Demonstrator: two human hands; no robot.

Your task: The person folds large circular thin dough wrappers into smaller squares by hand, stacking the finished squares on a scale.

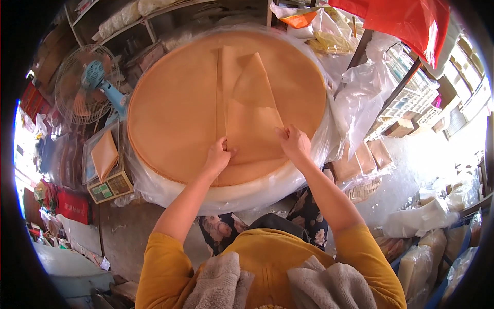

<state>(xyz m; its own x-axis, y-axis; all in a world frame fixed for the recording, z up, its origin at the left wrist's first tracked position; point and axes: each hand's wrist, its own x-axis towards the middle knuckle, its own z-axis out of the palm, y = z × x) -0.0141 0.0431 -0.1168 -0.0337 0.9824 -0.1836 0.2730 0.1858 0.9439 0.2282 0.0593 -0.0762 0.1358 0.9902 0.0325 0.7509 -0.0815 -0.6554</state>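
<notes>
A large stack of round tan sheets lies on a pale, plastic-wrapped round base. On the stack, a tan sheet is folded into a long panel with a loose triangular flap toward its far end. My left hand grips the near left part of this folded sheet, fingers curled. My right hand pinches the sheet's right edge, a little farther from me than my left.
A blue fan stands at left, above a box with a folded tan piece. Plastic bags and a red sheet are at upper right. Tan packets sit right; wrapped rolls lie lower right.
</notes>
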